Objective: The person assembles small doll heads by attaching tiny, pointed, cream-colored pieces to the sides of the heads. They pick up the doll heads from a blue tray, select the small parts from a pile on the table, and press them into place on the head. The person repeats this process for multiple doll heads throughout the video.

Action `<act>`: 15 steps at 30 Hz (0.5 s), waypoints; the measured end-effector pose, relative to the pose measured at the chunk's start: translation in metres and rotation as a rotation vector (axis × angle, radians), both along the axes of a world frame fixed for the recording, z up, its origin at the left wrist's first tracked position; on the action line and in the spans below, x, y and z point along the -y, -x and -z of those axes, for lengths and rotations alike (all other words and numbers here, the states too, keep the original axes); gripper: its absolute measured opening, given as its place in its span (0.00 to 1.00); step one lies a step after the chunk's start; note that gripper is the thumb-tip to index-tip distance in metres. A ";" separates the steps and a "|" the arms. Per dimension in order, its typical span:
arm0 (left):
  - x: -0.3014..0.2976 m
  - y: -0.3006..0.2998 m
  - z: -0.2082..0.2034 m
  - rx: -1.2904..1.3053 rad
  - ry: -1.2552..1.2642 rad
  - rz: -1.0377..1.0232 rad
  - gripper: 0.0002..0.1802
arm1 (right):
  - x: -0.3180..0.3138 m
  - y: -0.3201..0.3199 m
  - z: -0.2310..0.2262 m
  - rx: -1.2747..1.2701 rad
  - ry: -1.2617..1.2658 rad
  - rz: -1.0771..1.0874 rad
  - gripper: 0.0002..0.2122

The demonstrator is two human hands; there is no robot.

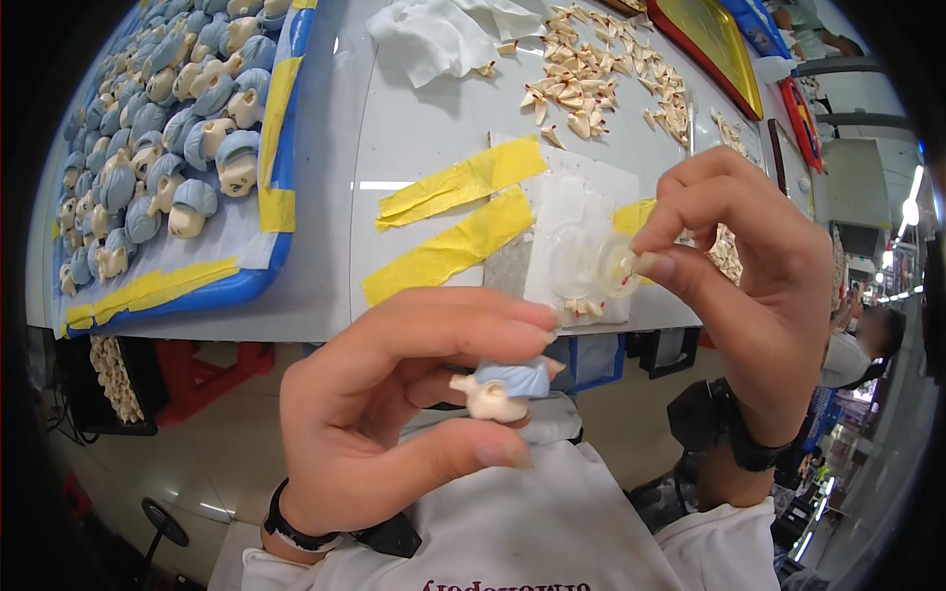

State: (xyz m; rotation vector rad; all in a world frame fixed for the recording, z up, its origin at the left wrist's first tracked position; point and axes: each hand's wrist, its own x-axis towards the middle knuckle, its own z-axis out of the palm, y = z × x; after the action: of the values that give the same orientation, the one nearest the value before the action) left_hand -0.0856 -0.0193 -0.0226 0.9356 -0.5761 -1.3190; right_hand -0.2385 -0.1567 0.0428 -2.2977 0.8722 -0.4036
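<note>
My left hand is closed in a pinch on a small doll head, cream-coloured with blue hair. The head is held in front of the table's near edge. Over the table, my right hand pinches a small cream piece with a red tip between thumb and forefinger. That piece is right at a clear round plastic dish, which sits on a white pad. More small red-tipped pieces lie at the pad's near edge, beside the dish.
A blue tray at the left holds many blue-haired doll heads. Loose red-tipped pieces are spread at the back. Yellow tape strips mark the table near a white cloth. A red-and-gold tray stands far right.
</note>
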 end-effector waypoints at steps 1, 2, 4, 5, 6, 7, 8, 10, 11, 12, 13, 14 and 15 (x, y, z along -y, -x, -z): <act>0.001 0.000 -0.006 -0.051 -0.069 -0.001 0.27 | 0.000 -0.001 0.001 -0.030 0.036 -0.016 0.06; 0.000 0.000 -0.005 -0.059 -0.067 0.010 0.27 | 0.000 -0.001 0.001 -0.036 0.050 -0.021 0.06; -0.001 -0.002 0.001 -0.025 0.010 0.048 0.27 | -0.001 -0.003 0.004 -0.027 0.084 -0.018 0.06; -0.002 -0.004 0.003 0.005 0.057 0.067 0.27 | -0.002 -0.005 0.005 -0.015 0.104 -0.009 0.06; -0.002 -0.005 0.006 0.031 0.105 0.085 0.27 | -0.003 -0.006 0.005 -0.011 0.127 0.003 0.06; -0.002 -0.006 0.007 0.048 0.127 0.097 0.26 | -0.004 -0.007 0.006 -0.007 0.149 0.016 0.07; -0.001 -0.005 0.007 0.051 0.140 0.099 0.26 | -0.005 -0.007 0.005 -0.010 0.172 0.031 0.07; -0.001 -0.002 0.005 0.041 0.157 0.090 0.25 | -0.011 -0.004 0.002 0.041 0.154 0.059 0.07; -0.001 -0.002 0.003 0.056 0.161 0.091 0.25 | -0.019 0.000 -0.002 0.095 0.114 0.075 0.07; 0.000 0.000 0.002 0.070 0.166 0.097 0.25 | -0.025 0.004 -0.002 0.143 0.052 0.052 0.07; 0.001 -0.002 -0.002 0.111 0.171 0.114 0.25 | -0.030 0.008 -0.003 0.191 -0.011 0.027 0.07; 0.003 -0.001 -0.002 0.152 0.188 0.118 0.25 | -0.034 0.009 -0.002 0.235 -0.096 -0.043 0.07; 0.003 -0.001 -0.002 0.195 0.204 0.120 0.25 | -0.039 0.010 0.002 0.276 -0.155 -0.044 0.07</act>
State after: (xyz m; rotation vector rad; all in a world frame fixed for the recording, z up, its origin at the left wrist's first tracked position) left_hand -0.0847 -0.0225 -0.0209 0.8759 -0.9124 -1.2559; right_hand -0.2486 -0.1173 0.0408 -2.0551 0.6892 -0.5961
